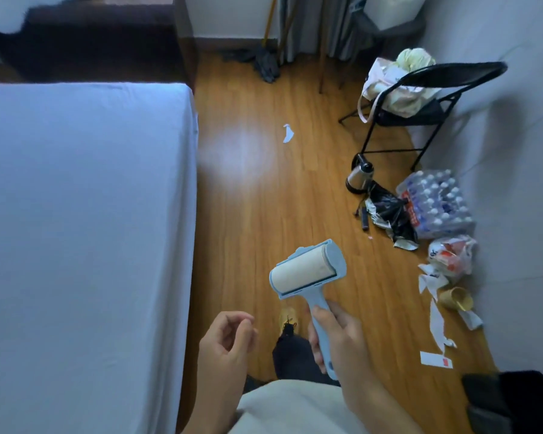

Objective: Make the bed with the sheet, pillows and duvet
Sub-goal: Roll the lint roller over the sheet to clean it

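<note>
Head view: sheet (82, 214) covers bed at left; folding chair (427, 98), bottle pack (436, 205), paper scraps (436, 321) at right. My right hand (339, 336) grips lint roller (308, 274); left hand (226, 343) loosely curled, holding nothing.

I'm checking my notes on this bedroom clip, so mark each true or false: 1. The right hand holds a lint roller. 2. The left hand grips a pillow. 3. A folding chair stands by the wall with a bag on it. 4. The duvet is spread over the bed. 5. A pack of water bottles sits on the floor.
1. True: the right hand grips the lint roller by its handle.
2. False: the left hand is loosely curled and holds nothing.
3. True: the chair carries a bag.
4. False: the bed shows only a sheet.
5. True: the bottle pack lies near the wall.
</note>
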Demonstrator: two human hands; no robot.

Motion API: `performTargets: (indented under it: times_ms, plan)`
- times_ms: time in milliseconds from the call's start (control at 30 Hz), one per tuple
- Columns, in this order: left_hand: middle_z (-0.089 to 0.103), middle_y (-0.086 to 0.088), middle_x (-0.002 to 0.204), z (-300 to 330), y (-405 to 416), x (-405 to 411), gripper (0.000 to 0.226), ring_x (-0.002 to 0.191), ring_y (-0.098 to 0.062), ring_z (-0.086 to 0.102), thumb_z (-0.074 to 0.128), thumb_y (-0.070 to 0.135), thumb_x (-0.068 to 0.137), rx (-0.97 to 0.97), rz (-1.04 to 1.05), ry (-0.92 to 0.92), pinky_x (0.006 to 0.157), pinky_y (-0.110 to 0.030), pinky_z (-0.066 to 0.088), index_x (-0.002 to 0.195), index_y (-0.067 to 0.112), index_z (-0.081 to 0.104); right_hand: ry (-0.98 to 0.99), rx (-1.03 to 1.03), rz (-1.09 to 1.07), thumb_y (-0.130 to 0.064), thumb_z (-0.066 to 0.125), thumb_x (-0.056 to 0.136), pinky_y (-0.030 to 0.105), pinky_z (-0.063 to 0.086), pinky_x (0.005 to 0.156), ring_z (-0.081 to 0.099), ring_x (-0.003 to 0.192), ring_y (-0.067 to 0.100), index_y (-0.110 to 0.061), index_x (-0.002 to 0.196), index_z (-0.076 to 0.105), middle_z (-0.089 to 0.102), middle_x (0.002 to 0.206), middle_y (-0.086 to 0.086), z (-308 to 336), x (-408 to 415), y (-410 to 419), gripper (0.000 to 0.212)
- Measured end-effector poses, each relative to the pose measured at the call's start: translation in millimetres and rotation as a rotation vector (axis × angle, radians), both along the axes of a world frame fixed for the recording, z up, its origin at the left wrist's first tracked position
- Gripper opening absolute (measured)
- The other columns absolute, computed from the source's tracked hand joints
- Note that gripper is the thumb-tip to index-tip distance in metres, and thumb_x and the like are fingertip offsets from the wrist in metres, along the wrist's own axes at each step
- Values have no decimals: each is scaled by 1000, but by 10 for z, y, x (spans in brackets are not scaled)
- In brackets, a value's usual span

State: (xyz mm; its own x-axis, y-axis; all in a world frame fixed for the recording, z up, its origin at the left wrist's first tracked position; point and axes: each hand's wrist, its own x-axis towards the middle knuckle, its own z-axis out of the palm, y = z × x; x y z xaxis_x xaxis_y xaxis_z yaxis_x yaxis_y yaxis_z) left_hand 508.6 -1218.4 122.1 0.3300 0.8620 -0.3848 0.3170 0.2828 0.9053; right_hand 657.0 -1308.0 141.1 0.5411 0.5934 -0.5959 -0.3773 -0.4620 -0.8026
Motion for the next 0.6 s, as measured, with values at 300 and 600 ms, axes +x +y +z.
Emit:
performTargets:
  times_ms: [300, 600]
  plan:
    - [68, -3, 70, -9, 1204, 689, 14, 69, -22, 64, 57, 8, 96, -52, 244, 99, 65, -30, 55, 88, 12, 67, 58, -19, 149, -27, 52, 101, 28, 37, 45, 44, 48, 17, -3, 97, 62, 52, 62, 6, -34, 843, 1548, 27]
    - [67, -8, 73, -21, 3403, 1586, 16, 65, -14, 62, 57, 6, 96, -53, 192, -6, 64, -24, 54, 86, 12, 68, 5, -36, 123, -45, 54, 82, 26, 38, 41, 45, 47, 18, -7, 97, 66, 52, 60, 6, -35, 1469, 3335, 43]
